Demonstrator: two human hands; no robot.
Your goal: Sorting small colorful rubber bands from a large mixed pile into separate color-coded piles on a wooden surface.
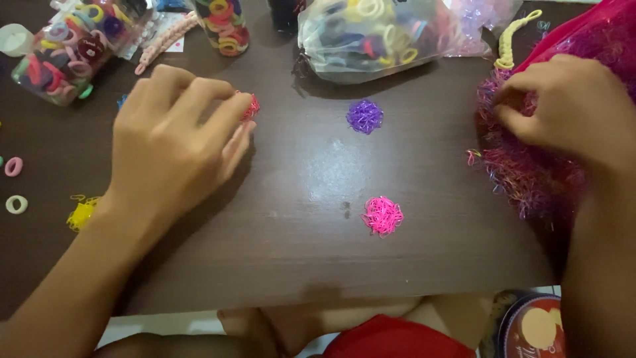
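Dark brown tabletop (pixel 318 265) fills the view, seen from above; along its far left edge lie two loose hair rings (pixel 14 185) and a small yellow heap of bands (pixel 81 212), with a clear jar of coloured hair ties (pixel 66 50) beyond them. Next comes the left hand (pixel 175 136), knuckles up, fingers curled; its fingertips pinch a small red clump of bands (pixel 250 106) against the table. Just right of that pinch sits a purple clump (pixel 364 117), and nearer the table's front edge a pink clump (pixel 382 216), both apart from either hand; behind them rests a clear plastic bag of hair ties (pixel 371 33). Farthest right, the right hand (pixel 570 109) is bent into a large pile of mixed pink and purple bands (pixel 530 172), fingers closed narrowly among the strands; what exactly they grip cannot be told.
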